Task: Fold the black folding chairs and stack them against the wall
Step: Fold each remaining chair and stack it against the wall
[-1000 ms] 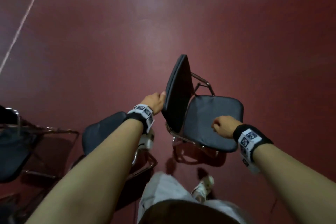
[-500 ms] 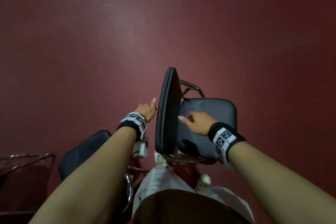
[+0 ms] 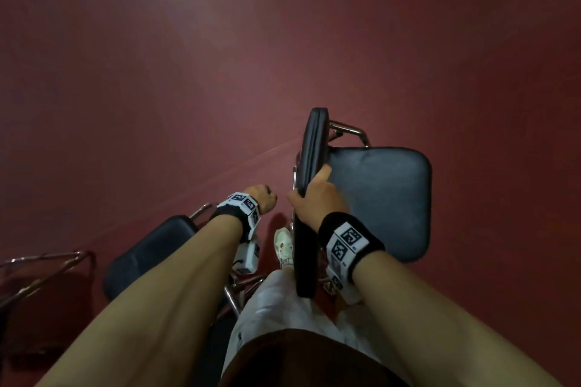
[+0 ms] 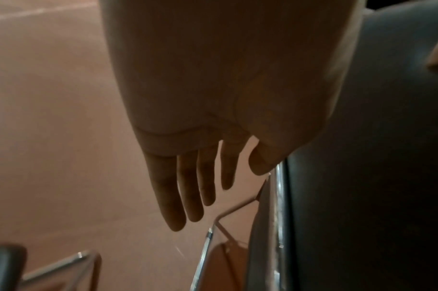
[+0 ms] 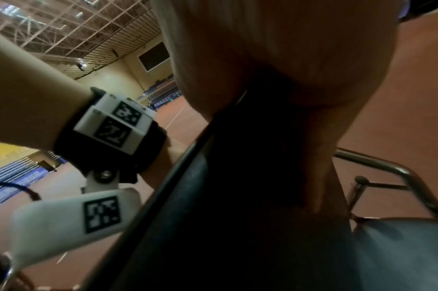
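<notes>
A black folding chair stands unfolded just ahead of me. Its padded backrest (image 3: 309, 148) is seen edge-on and its seat (image 3: 380, 198) lies flat to the right. My right hand (image 3: 314, 198) grips the backrest's top edge, thumb on the left face and fingers on the seat side. In the right wrist view the backrest (image 5: 213, 216) fills the middle under my palm. My left hand (image 3: 262, 198) hangs free left of the backrest and holds nothing. Its fingers (image 4: 188, 187) point straight down beside the chair's chrome tube (image 4: 279, 196).
A second black chair (image 3: 147, 251) stands unfolded at lower left under my left forearm. The chrome frame of a third chair (image 3: 41, 264) shows at the far left. My white shoe (image 3: 283, 245) is beside the backrest. Red floor (image 3: 283, 41) stretches ahead.
My right hand left the seat and took hold of the backrest's top edge. My left hand came off the backrest and drew away to the left. The view swung right.
</notes>
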